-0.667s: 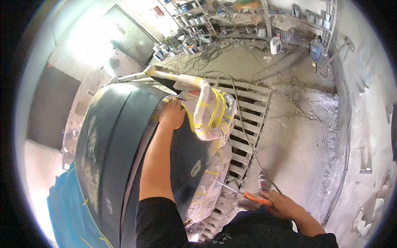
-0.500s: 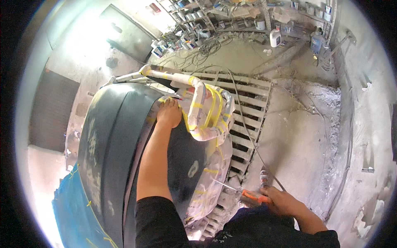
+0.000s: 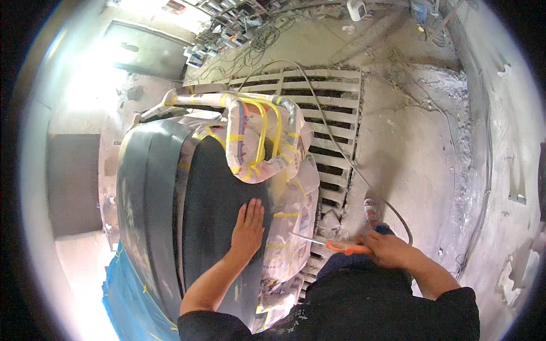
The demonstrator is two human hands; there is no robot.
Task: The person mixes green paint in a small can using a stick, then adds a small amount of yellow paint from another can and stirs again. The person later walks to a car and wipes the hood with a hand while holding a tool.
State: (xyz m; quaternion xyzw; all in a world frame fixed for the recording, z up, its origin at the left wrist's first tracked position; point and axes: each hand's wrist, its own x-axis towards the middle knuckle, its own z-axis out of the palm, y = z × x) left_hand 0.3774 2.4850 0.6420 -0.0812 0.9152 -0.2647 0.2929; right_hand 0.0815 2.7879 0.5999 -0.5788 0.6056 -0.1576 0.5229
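Note:
My left hand [image 3: 248,232] lies flat on a dark, matte curved vehicle panel [image 3: 210,187], fingers stretched toward the far end. At the right, in front of my body, my right hand [image 3: 388,248] is closed round the orange handle of an air blow gun [image 3: 344,247]. Its thin metal nozzle points left toward printed masking paper [image 3: 290,213] on the side of the vehicle. A dark hose [image 3: 341,149] runs from the far floor to near my right wrist; where it joins the gun is hidden.
Beyond the panel stands a looped bar [image 3: 234,149] wrapped in paper and yellow tape. Slatted floor grating [image 3: 335,132] lies right of the vehicle. Blue sheeting [image 3: 133,301] hangs at the near left. Cans and coiled cables [image 3: 264,38] sit at the back; a rough wall [image 3: 512,142] rises at right.
My left hand has moved from the panel's far edge by the wrapped bar back toward me, onto the dark surface. The view has shifted; my right hand still holds the blow gun.

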